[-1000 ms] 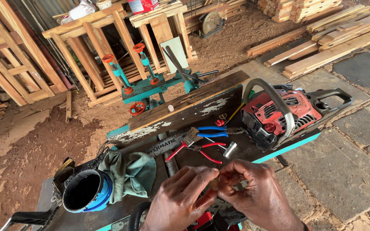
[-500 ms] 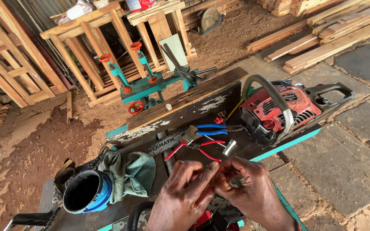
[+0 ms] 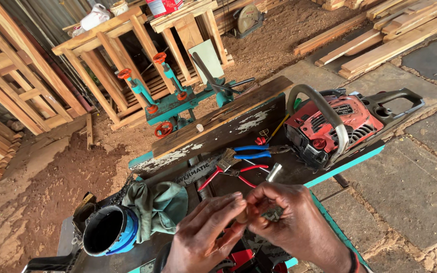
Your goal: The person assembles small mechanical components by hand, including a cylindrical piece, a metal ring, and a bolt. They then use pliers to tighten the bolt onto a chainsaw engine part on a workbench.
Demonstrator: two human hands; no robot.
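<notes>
My left hand (image 3: 206,232) and my right hand (image 3: 292,222) meet over the near edge of a dark workbench (image 3: 218,136). Their fingertips pinch a small metal part (image 3: 271,213) between them; it is mostly hidden by the fingers. Just beyond the hands lie red-handled pliers (image 3: 228,177), blue-handled pliers (image 3: 259,150), a small brush (image 3: 226,159) and a short metal socket (image 3: 274,172). A red chainsaw body (image 3: 340,124) with a grey handle sits at the bench's right end.
A green rag (image 3: 160,205) and a blue-rimmed black can (image 3: 108,230) lie at the bench's left. A teal clamp machine with red knobs (image 3: 170,98) stands behind. Wooden frames (image 3: 92,55) and stacked planks (image 3: 390,35) surround the sawdust floor; stone paving (image 3: 421,182) lies right.
My hands have stayed together over the bench edge, fingers shifting slightly around the small part. The camera view has tilted a little; nothing on the bench moved.
</notes>
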